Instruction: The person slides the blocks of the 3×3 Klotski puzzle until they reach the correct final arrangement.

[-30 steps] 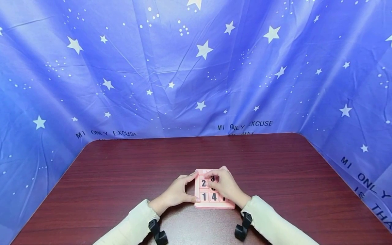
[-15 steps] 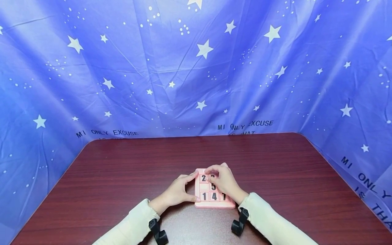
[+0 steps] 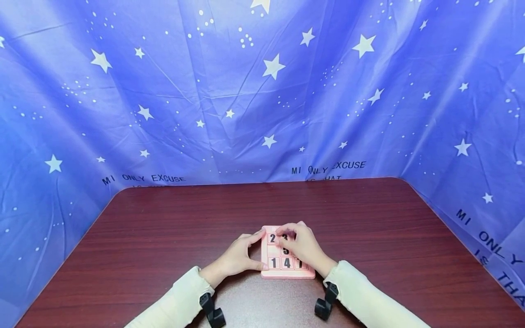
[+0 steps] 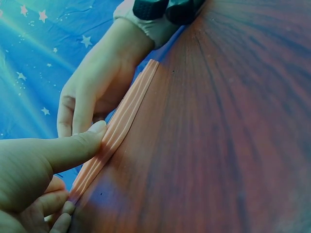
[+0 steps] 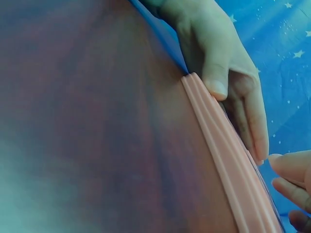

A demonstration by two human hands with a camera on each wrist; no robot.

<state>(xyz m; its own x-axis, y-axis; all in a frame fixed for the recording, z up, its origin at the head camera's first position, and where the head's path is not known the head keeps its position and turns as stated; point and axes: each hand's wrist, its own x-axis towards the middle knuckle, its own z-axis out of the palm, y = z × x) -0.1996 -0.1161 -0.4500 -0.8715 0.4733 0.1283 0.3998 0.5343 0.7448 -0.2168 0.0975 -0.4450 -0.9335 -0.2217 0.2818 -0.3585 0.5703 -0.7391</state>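
A pink sliding number puzzle (image 3: 287,274) lies on the table, its tiles printed with black digits. My left hand (image 3: 234,257) grips its left side, with the thumb at the lower corner and a fingertip at the upper one. In the left wrist view that thumb (image 4: 80,148) presses on the puzzle's edge. Over the upper tiles is my right hand (image 3: 305,248), thumb and index finger bent and apart near the 2 tile (image 3: 272,238) and the partly covered 3. Contact there cannot be made out. A vacant slot lies below the 2. Tiles 1, 4 and 7 form the bottom row; the hand hides the right side.
The dark red wooden table (image 3: 184,218) extends around the puzzle. A blue star-printed curtain (image 3: 229,91) hangs behind it and at both sides. Black cameras (image 3: 326,301) are strapped at both sleeve cuffs.
The 2 tile has slid up from the middle row to the top row, leaving the slot beneath it vacant. My right hand has shifted slightly to the right; the left has stayed put.
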